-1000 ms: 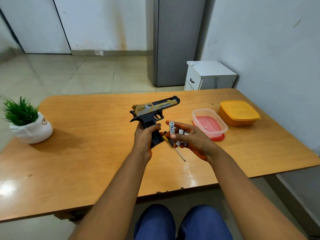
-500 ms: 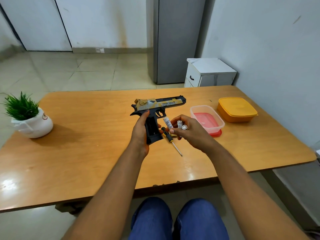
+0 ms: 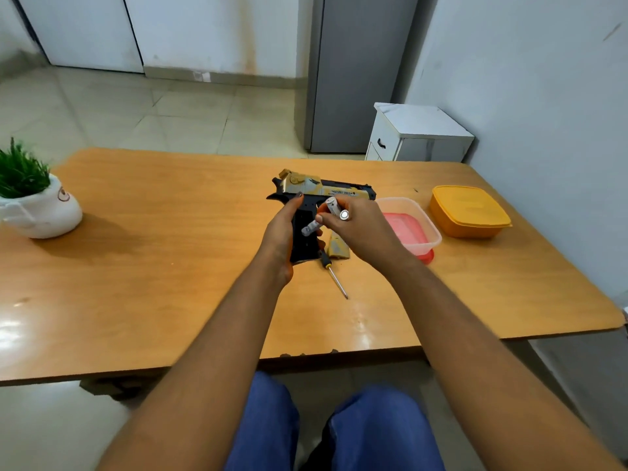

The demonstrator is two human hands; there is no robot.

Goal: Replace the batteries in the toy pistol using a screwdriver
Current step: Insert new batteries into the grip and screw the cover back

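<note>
The screwdriver (image 3: 332, 272) lies flat on the table (image 3: 170, 266), nearest the person, with nobody touching it. Just past it, the left hand (image 3: 282, 232) is wrapped around the black handle of the toy pistol (image 3: 323, 192) and holds it up off the table. The handle points down toward the person and the barrel points right. The right hand (image 3: 360, 229) holds some batteries (image 3: 334, 207). It pinches one battery (image 3: 311, 227) at the tips, and that one slants down and left, right against the open side of the handle. So the right hand is the one to push it in. A tan cover piece (image 3: 338, 248) lies on the table under the right hand. Half a second ago the batteries were beside the pistol; now one touches the handle.
</note>
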